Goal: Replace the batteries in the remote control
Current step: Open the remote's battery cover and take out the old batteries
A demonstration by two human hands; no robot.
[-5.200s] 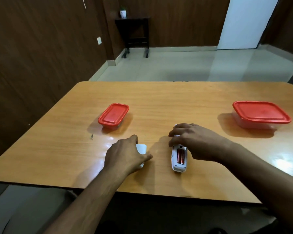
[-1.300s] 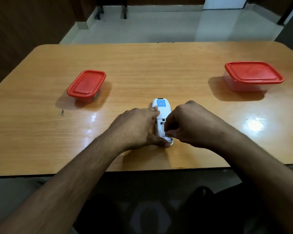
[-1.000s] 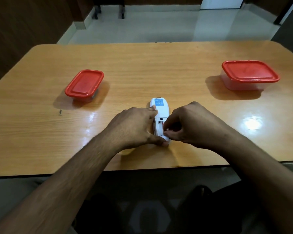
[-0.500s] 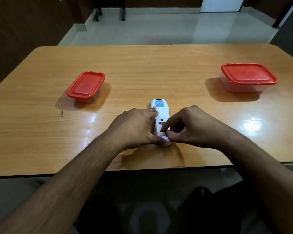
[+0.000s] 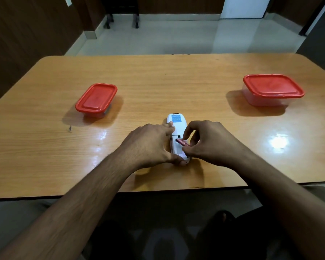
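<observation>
We see the remote [image 5: 177, 126] lying face down on the table [image 5: 158, 81], near the front edge and about midway across, its long axis running away from us. Its battery bay is uncovered at the near end, and a blue label sits on the far end.

Our left hand [image 5: 148, 145] wraps the remote's left side, thumb at the near end and fingertips up by the label, gripping it against the tabletop. Our right hand [image 5: 206, 141] is pinched narrow on a reddish battery [image 5: 182, 142], which tilts up out of the bay with its far end still low in the compartment. Whether a second cell lies beneath it we cannot tell, since the fingers shade that part.

A small box [image 5: 96, 99] with a red lid stands well to the left of the hands, and a larger box [image 5: 272, 90] with a red lid stands well to the right, nearer the right edge. A tiny dark speck [image 5: 70, 128] lies near the small box, toward us.

Between the two boxes the tabletop is bare wood out to the far edge, so there is open room ahead of the remote and to both sides of the hands. Only a narrow strip of wood separates the remote's near end from the front edge.
</observation>
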